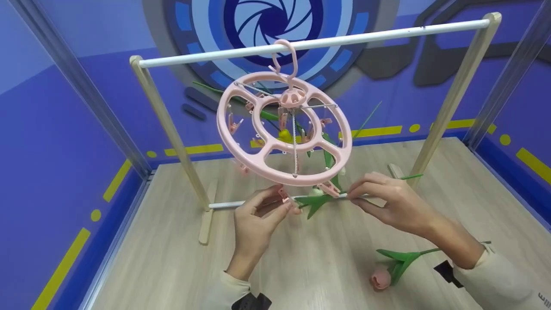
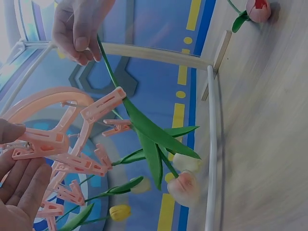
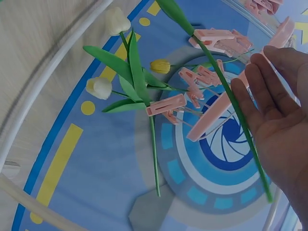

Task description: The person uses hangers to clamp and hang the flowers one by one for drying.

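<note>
My left hand (image 1: pixel 260 219) pinches a pink clothespin (image 2: pixel 43 143) between thumb and fingers at the near rim of a round pink hanger (image 1: pixel 267 170). My right hand (image 1: pixel 394 200) pinches the green stem of a pink tulip (image 2: pixel 183 187), right of the hanger; the stem's end sticks out past the hand. In the left wrist view, this stem passes by the tip of another pink clothespin (image 2: pixel 103 104); whether that one grips it, I cannot tell. White tulips (image 3: pixel 118 21) and a yellow tulip (image 3: pixel 160 66) hang from the hanger's other clips.
The hanger hooks over a white rod (image 1: pixel 379 38) on a wooden-legged stand (image 1: pixel 168 125). Another pink tulip (image 1: pixel 381 279) lies on the wooden tabletop (image 1: pixel 327 267), at front right below my right forearm. Blue patterned panels (image 1: pixel 64 142) enclose the table's back and sides.
</note>
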Demonstrator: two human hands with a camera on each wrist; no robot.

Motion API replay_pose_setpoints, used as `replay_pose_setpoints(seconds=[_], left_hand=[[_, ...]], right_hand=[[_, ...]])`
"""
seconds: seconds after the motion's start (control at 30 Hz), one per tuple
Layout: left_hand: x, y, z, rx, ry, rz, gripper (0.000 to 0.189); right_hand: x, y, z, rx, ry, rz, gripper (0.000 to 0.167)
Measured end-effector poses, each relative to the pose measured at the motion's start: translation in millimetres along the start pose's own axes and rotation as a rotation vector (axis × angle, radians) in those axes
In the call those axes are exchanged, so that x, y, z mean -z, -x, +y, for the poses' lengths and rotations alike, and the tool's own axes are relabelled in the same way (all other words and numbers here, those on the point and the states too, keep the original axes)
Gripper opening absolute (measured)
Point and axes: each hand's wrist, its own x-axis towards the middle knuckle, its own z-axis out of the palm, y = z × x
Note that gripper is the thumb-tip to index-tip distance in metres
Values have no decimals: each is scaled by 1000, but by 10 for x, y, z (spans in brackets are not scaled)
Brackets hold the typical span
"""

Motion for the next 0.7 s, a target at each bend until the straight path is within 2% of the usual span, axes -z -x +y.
replay_pose_setpoints(seconds=[0.27,0.37,0.53,0.7], left_hand=[[-53,29,-4,12,-9,-22,39],[-68,27,-1,8,-12,-25,38],[-80,23,3,-9,-8,-30,36],[-77,30,0,-15,-16,-37,36]], right_hand=[[-11,229,103,-10,0,-9,44],[29,368,164,-74,12,-28,44],[137,643,234,-234,54,-91,39],[232,928,319,-323,80,-132,34]])
